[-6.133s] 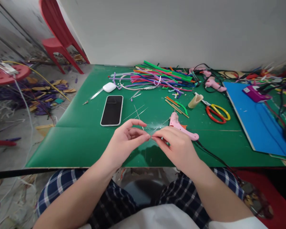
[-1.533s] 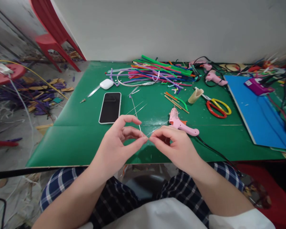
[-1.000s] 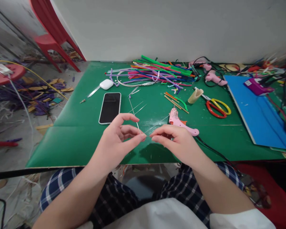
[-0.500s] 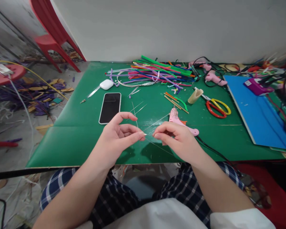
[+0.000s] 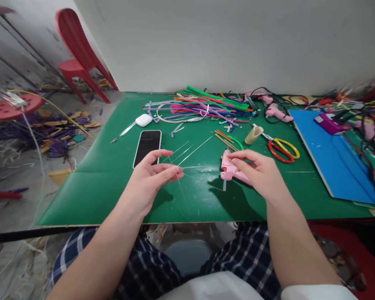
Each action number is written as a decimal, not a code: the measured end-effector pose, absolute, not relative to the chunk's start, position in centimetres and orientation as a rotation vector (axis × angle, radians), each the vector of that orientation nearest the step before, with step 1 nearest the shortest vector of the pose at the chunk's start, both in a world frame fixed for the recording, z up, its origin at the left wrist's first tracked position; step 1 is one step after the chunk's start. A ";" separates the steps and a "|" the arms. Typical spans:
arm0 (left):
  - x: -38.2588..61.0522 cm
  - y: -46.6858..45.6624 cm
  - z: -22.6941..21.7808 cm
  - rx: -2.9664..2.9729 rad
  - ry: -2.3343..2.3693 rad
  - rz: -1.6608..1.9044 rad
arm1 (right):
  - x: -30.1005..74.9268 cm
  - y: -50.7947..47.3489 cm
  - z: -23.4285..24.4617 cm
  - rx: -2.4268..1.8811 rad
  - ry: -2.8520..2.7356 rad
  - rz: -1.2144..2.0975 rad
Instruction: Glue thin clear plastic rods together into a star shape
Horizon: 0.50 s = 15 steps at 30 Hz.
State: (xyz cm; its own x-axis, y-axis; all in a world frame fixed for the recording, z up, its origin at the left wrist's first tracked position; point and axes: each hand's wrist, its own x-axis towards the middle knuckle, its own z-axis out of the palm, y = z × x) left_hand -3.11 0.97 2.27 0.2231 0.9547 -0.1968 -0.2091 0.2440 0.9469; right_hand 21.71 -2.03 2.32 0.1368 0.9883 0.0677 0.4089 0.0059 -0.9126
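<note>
above table (image 5: 96, 196), left fingers (image 5: 172, 170) pinched, holding strands (image 5: 195, 150)

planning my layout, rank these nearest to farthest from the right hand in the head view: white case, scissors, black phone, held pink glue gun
1. Pink glue gun: in the grip of the right hand
2. Scissors: just beyond, to the right
3. Black phone: well to the left
4. White case: also left, farther back

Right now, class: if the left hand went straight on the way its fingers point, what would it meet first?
Beyond the thin strands in its grip, the left hand would probably meet the pink glue gun first, though the hand's height is hard to judge.
</note>
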 end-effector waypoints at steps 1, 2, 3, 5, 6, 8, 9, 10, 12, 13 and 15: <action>-3.1 1.1 2.2 0.926 0.983 0.998 | 21.7 -2.0 2.3 -1.543 -1.414 0.750; -3.0 1.2 2.1 0.888 0.972 0.989 | 21.7 -1.9 2.2 -1.537 -1.437 0.658; -3.0 1.2 2.1 0.852 0.958 0.979 | 21.6 -1.8 2.2 -1.526 -1.469 0.580; -3.0 1.3 1.9 0.792 0.932 0.955 | 21.5 -1.8 2.1 -1.499 -1.530 0.486; -3.1 1.4 1.9 0.766 0.923 0.943 | 21.4 -1.7 2.0 -1.487 -1.548 0.469; -3.1 1.5 1.8 0.719 0.919 0.929 | 21.3 -1.7 1.9 -1.473 -1.556 0.483; -3.2 1.5 1.8 0.699 0.922 0.925 | 21.3 -1.7 1.9 -1.468 -1.551 0.502; -3.2 1.6 1.8 0.681 0.925 0.923 | 21.4 -1.8 1.8 -1.464 -1.543 0.524; -3.1 1.7 1.9 0.660 0.932 0.922 | 21.5 -1.7 1.8 -1.460 -1.528 0.563; -3.1 1.7 1.9 0.659 0.936 0.919 | 21.5 -1.7 1.7 -1.464 -1.514 0.580; -3.0 1.7 1.9 0.670 0.949 0.911 | 21.6 -1.4 1.5 -1.499 -1.450 0.666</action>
